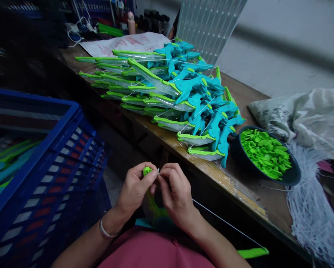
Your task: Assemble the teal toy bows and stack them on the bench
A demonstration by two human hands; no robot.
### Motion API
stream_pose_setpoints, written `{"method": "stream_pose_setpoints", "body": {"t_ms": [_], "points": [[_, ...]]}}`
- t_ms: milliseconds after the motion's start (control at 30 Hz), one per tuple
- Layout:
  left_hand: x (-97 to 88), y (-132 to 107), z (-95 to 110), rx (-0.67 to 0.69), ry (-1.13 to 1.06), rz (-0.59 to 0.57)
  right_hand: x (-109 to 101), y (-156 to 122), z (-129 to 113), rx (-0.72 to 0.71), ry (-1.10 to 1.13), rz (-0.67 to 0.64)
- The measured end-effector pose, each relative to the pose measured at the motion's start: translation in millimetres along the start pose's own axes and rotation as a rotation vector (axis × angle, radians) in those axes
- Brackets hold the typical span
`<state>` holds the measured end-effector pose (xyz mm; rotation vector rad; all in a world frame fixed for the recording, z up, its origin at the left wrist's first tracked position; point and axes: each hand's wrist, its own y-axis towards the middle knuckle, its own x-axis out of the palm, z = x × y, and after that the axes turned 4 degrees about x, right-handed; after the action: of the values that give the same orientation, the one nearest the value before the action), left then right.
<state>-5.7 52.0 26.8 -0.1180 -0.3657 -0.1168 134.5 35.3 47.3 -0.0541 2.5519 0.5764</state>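
Between both hands (156, 186) (pinching): green bow tip (147, 171).

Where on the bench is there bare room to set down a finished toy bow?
Bare wood shows on the table between the stacked toy bows and the white sack, behind the bowl of green clips. The near edge before the bowl is narrow. The string bundle crowds the right.

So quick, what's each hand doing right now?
Left hand: closed, pinching the green bow tip.
Right hand: closed, fingers pinching the white string at that tip.
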Motion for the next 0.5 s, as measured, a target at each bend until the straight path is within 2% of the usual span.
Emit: {"method": "stream_pose_setpoints", "body": {"t_ms": [100, 200, 267, 367, 500], "points": [[-1.0, 2.9, 1.6, -0.031, -0.052, -0.053, 0.9, 2.7, 6.0, -0.198, -0.146, 0.067], [-1.1, 4.6, 4.0, -0.063, -0.090, -0.080, -2.1, 6.4, 8.0, -0.340, -0.227, 0.050], [-0.5, 4.5, 4.7, -0.062, -0.079, -0.060, -6.4, 8.3, 6.6, -0.288, -0.212, 0.010], [0.1, 3.6, 4.0, -0.024, -0.036, -0.031, -16.4, 11.8, 0.9, -0.110, -0.094, -0.098], [-1.0, 2.4, 1.8, 0.013, 0.029, -0.061, -30.2, 18.4, -7.9, 0.102, 0.096, -0.263]]}}
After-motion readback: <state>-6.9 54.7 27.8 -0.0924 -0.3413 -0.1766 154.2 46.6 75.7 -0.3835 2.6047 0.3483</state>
